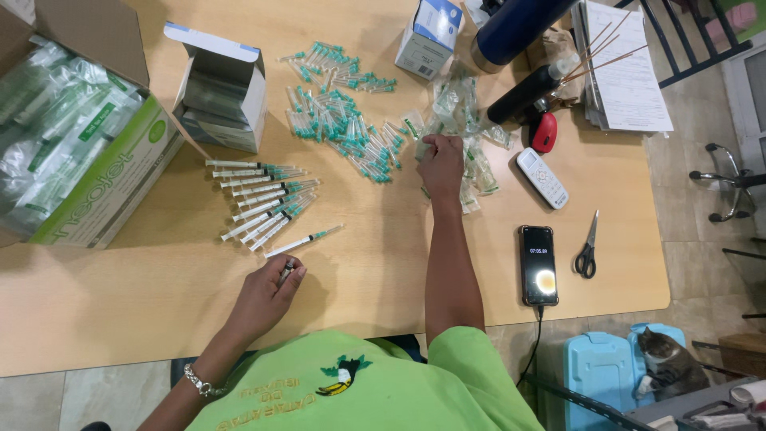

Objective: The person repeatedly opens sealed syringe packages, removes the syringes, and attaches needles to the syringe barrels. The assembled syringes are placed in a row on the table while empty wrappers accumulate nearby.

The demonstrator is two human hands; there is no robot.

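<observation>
The left hand [267, 294] pinches a syringe [285, 272] on the surface [159, 287]; the right hand [441, 164] closes on a clear wrapper [479, 168] beside the needle pile [343, 120].

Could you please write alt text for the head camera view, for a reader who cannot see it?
A person's left hand holds a syringe near a row of syringes on a wooden table, while the right hand reaches into empty wrappers beside a pile of needles.

Matt pale wooden desk [159, 303]; clear glossy plastic syringes [267, 199] with teal caps; crinkled transparent film wrappers [471, 136]; matt cardboard box [219, 88]; steel scissors [589, 247]; glossy glass phone [538, 265]
</observation>
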